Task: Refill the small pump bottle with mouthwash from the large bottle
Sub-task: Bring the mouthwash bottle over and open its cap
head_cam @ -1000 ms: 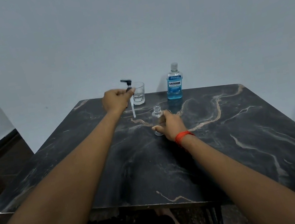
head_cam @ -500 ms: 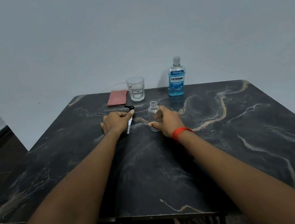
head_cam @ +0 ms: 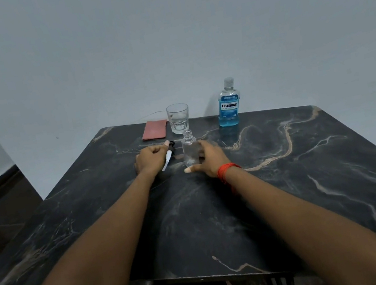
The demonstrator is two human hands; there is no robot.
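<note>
The small clear pump bottle [head_cam: 189,150] stands uncapped and upright on the table's middle. My right hand [head_cam: 209,156], with a red thread on its wrist, curls loosely around the bottle's right side. Its thumb rests on the table in front of the bottle, apart from it. The pump [head_cam: 168,154], a black head with a white tube, lies on the table just left of the bottle. My left hand [head_cam: 150,160] is closed on it at the head end. The large blue mouthwash bottle [head_cam: 227,107] stands capped at the back, untouched.
A drinking glass [head_cam: 178,119] with a little clear liquid stands behind the small bottle. A pink cloth [head_cam: 154,130] lies to its left. The black marble table [head_cam: 290,187] backs onto a pale wall. The floor drops away on the left.
My left hand brought the pump down from in front of the glass and laid it flat on the table. My right thumb has eased away from the small bottle.
</note>
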